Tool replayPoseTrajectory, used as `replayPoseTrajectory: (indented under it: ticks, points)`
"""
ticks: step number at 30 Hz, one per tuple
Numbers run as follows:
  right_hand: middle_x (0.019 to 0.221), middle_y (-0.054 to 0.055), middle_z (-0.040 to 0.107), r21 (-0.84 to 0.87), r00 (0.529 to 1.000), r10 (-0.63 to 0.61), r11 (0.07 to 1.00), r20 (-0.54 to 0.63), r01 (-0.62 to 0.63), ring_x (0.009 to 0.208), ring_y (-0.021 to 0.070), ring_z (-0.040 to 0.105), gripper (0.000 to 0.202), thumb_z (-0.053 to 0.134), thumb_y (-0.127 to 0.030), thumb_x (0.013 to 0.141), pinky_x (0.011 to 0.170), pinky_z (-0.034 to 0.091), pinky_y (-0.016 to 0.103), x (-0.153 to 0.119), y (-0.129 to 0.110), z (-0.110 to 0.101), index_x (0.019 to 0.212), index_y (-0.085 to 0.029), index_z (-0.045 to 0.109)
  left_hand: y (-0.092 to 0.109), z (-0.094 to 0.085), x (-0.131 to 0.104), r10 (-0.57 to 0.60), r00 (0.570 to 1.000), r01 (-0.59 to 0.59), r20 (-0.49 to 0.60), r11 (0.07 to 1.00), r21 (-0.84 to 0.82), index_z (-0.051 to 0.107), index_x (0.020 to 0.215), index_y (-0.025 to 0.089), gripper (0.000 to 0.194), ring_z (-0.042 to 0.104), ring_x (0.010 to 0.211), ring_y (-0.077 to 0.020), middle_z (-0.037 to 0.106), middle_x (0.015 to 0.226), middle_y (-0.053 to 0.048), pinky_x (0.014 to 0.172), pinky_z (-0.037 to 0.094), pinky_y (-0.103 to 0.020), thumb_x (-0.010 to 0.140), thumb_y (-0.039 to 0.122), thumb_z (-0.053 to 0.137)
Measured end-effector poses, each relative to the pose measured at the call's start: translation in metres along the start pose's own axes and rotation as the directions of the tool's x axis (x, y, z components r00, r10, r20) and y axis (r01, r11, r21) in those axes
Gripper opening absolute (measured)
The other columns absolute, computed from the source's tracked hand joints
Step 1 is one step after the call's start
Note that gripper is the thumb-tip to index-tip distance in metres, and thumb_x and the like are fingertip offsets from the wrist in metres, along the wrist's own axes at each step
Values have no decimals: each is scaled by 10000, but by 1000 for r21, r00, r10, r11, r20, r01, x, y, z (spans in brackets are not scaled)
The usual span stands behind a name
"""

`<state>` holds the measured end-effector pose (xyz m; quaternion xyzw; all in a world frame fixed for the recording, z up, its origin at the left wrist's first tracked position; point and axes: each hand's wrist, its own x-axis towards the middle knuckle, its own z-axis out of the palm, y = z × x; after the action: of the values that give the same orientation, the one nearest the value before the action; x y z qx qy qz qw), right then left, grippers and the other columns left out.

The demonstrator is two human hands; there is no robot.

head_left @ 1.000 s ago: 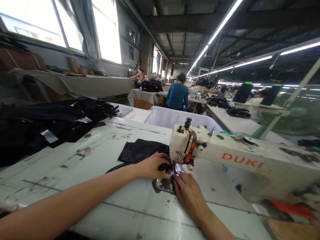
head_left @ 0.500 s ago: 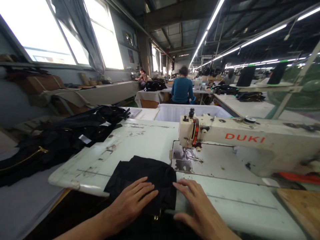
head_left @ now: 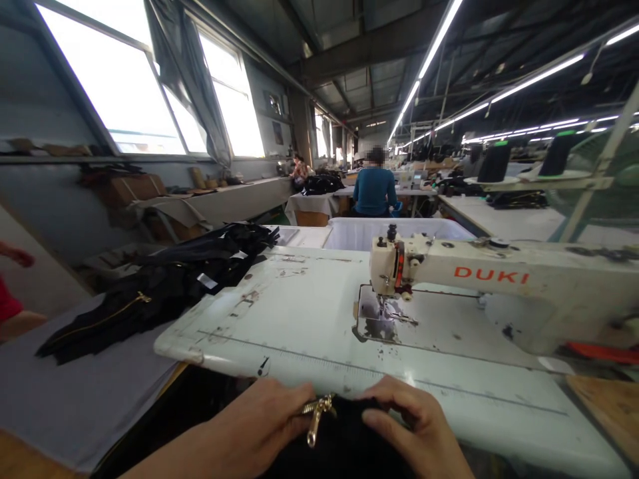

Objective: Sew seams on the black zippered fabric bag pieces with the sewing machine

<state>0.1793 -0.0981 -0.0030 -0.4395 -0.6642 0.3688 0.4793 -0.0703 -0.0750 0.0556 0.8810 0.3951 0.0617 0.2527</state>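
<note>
Bare tabletop (head_left: 299,313) left of sewing machine (head_left: 499,279)

Gold zipper pull (head_left: 317,414) showing against black fabric (head_left: 344,446); white sewing machine (head_left: 499,279) bearing red lettering; black pile (head_left: 164,283) lying at ten o'clock.

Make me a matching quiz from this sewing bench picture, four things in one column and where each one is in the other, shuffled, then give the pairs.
Things:
1. gold zipper pull
2. sewing machine
3. pile of black pieces
4. white bin

Places:
A. behind the table, beyond the machine head
B. on the grey surface at the left
C. between the left hand and right hand, at the near table edge
D. on the right part of the table

Pairs: 1-C, 2-D, 3-B, 4-A
</note>
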Motion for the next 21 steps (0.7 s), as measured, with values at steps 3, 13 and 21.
replayPoseTrajectory:
  ticks: [3,13,21]
  points:
    - [760,18,688,57,998,29,998,-57,-26,734,183,643,179,661,-413,824,683,499,256,-5,0,4,792,-256,740,4,9,6,-27,998,13,-65,978,-208,587,941,250,119,599,817,-125,636,875,41,762,433,-181,910,160,515]
    - [721,-1,643,20,984,119,993,-132,-118,708,167,596,236,631,-426,832,643,457,230,-4,7,-2,707,-229,666,10,52,39,-111,893,-75,-437,920,-385,685,817,193,26,594,657,-130,645,717,2,633,437,-206,793,184,689]
    - [727,3,676,93,989,117,990,-90,-109,700,178,634,156,690,-401,792,687,492,247,6,19,-2,750,-256,730,13,56,53,-114,906,-45,-409,932,-359,642,787,179,87,565,658,-143,597,718,-17,606,415,-226,850,223,603]
